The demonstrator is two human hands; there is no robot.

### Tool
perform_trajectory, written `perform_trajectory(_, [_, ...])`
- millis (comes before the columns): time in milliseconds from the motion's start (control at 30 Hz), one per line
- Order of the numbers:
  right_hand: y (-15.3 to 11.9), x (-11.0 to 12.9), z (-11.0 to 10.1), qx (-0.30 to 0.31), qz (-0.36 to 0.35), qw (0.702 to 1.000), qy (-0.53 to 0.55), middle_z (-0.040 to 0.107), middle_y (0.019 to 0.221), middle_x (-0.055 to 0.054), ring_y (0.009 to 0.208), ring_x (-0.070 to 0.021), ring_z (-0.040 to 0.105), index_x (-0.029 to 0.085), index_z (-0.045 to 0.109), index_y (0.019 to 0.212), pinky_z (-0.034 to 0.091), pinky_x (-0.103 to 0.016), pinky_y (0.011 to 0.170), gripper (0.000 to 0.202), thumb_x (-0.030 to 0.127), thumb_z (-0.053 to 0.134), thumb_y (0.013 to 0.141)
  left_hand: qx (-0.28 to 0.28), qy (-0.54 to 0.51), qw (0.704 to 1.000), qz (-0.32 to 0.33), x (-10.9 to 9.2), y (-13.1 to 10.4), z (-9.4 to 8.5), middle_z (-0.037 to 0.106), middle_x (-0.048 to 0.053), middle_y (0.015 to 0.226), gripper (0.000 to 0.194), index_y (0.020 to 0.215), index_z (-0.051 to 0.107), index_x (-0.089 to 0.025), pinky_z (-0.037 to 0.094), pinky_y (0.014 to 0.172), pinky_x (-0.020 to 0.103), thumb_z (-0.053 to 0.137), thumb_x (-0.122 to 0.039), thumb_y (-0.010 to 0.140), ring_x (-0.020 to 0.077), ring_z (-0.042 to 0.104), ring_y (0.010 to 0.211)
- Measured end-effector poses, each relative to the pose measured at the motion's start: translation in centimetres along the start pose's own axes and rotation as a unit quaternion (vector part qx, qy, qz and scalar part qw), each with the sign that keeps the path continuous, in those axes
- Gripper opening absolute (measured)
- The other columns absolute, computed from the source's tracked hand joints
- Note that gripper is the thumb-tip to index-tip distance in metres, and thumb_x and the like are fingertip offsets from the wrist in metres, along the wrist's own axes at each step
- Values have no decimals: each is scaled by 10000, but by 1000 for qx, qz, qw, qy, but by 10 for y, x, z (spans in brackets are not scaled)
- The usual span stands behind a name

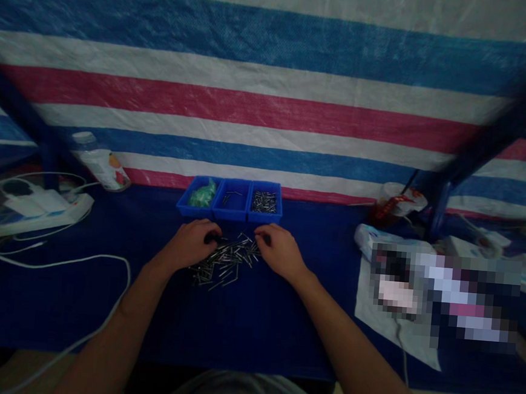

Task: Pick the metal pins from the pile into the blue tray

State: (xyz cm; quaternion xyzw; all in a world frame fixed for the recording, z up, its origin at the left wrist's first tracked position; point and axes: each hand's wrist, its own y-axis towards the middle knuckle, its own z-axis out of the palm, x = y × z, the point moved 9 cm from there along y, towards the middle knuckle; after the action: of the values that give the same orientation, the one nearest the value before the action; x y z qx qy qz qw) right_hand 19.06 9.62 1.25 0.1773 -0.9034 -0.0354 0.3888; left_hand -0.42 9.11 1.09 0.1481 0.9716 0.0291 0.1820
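Note:
A loose pile of thin metal pins lies on the dark blue table. At its left edge is my left hand, fingers curled and closed around something dark and small that I cannot make out. My right hand rests at the pile's right edge, its fingertips pinched together by another small dark item. Just behind the pile stand three joined blue bins: the left one holds a green plastic bag, the middle one a few pins, and the right one many short metal pieces.
A power strip with a white cable lies at the left, near a bottle. At the right are a cup, a white sheet and blurred-out items. A striped tarp hangs behind.

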Motion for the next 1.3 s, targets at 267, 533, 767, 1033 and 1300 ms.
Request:
perform_trajectory(267, [24, 34, 30, 111, -41, 970, -213, 728, 1049, -147, 964, -270, 689, 198, 748, 1005, 507, -376, 806, 262, 218, 500, 924, 1, -22, 1000, 19, -5, 3, 6, 726, 57, 975, 238, 921, 745, -240, 518, 857, 365, 526, -211, 832, 239, 676, 928])
perform_trajectory(533, [36, 56, 35, 128, -53, 966, -219, 709, 1081, -218, 978, -301, 691, 129, 712, 1087, 525, -412, 805, 329, 73, 499, 842, 19, -19, 999, 19, -9, 2, 8, 711, 81, 1027, 263, 973, 724, -211, 504, 870, 384, 477, -234, 889, 251, 675, 944])
perform_trajectory(767, [24, 42, -10, 28, -26, 978, 205, 730, 907, -54, 819, -175, 651, 221, 746, 925, 505, -351, 794, 166, 212, 622, 815, 10, -38, 999, 17, -13, 0, 6, 703, 76, 1023, 264, 1007, 716, -215, 496, 853, 381, 477, -253, 901, 244, 671, 916])
perform_trajectory(1033, [15, -25, -12, -17, 185, 802, 568, 519, 507, 42, 458, -59, 435, 181, 565, 576, 319, -210, 447, 373, 457, 807, 642, 20, -41, 999, 12, -8, 3, 10, 693, 69, 1007, 254, 991, 702, -203, 485, 856, 361, 474, -290, 919, 225, 657, 914])
perform_trajectory(1300, [11, -31, 2, -20, 229, 838, 494, 709, 818, -9, 447, -55, 505, 201, 657, 960, 316, -213, 442, 363, 519, 680, 787, 23, -36, 999, -2, -10, 2, 9, 681, 59, 964, 224, 950, 696, -204, 469, 795, 342, 508, -315, 903, 215, 645, 877])
